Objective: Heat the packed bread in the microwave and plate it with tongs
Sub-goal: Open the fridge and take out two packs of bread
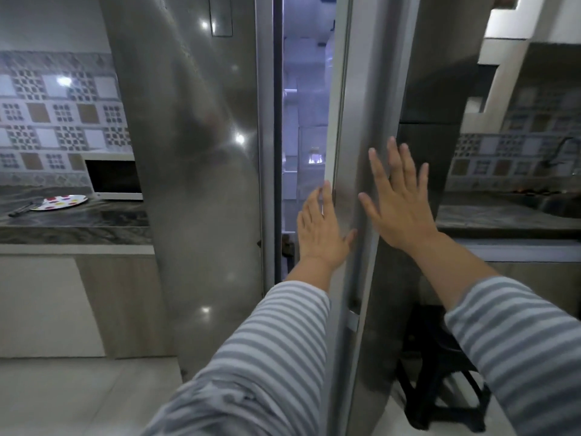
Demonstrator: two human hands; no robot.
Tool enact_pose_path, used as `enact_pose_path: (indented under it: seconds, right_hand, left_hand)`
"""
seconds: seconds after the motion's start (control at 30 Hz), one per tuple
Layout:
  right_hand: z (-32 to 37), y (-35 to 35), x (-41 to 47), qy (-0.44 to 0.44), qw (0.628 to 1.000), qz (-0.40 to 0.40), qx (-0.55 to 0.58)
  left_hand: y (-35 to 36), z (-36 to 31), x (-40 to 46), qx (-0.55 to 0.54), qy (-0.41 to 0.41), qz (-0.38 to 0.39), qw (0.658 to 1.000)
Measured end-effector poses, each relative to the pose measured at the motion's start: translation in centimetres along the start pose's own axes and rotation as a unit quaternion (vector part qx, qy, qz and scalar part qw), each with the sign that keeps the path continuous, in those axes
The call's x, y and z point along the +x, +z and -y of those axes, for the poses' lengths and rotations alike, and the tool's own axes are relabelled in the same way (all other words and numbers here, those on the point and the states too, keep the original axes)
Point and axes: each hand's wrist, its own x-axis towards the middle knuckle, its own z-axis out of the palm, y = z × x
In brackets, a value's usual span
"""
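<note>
Standing at the fridge, we have both hands flat on its right-hand door [377,121], which stands ajar with a narrow lit gap showing the shelves inside. Our left hand [320,228] lies along the door's inner edge, fingers straight, the fingertips [325,190] right at the lip of the gap; our right hand [401,209] is spread flat on the steel face. Neither grip is closed on anything, both palms simply press.

The packed bread is nowhere we can make out. The slit shows only pale shelving and one small item too blurred to name, so we cannot say whether the bread is inside or elsewhere.

Off to the left, the microwave [114,179] sits on the tabletop [72,228] with its door shut, a spotted plate [59,202] lies in front of it, and a dark tool, probably the tongs [22,210], rests touching the plate's near edge.

The chief risk, as we judge it, is the left hand: if the door swings shut, those fingers at the edge could be pinched. Flat palms also give no real hold on smooth steel, so opening it wider this way could slip. Shutting the door without the bread in hand would stall everything else.
</note>
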Motion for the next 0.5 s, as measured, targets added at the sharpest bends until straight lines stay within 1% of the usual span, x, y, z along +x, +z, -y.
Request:
enact_pose_path:
  seconds: [0.13, 0.23, 0.33, 0.5]
  right_hand:
    - [-2.3, -2.6, -2.3, -0.003, 0.999, 0.018, -0.034]
    - [-4.8, -3.9, -4.3, 0.003, 0.999, 0.031, -0.02]
    - [-7.7, -5.1, -6.2, 0.01, 0.999, 0.037, -0.003]
    - [-13.2, -6.6, -8.9, 0.016, 0.998, 0.052, -0.026]
  left_hand:
    - [0.7, -3.5, -1.5, -0.005, 0.011, 0.041, 0.999]
    - [1.7, -6.4, -2.3, -0.009, 0.013, 0.068, 0.998]
    - [2.9, -9.3, -3.1, 0.013, 0.015, 0.08, 0.997]
    - [4.9, -14.1, -4.2, 0.038, 0.005, 0.106, 0.994]
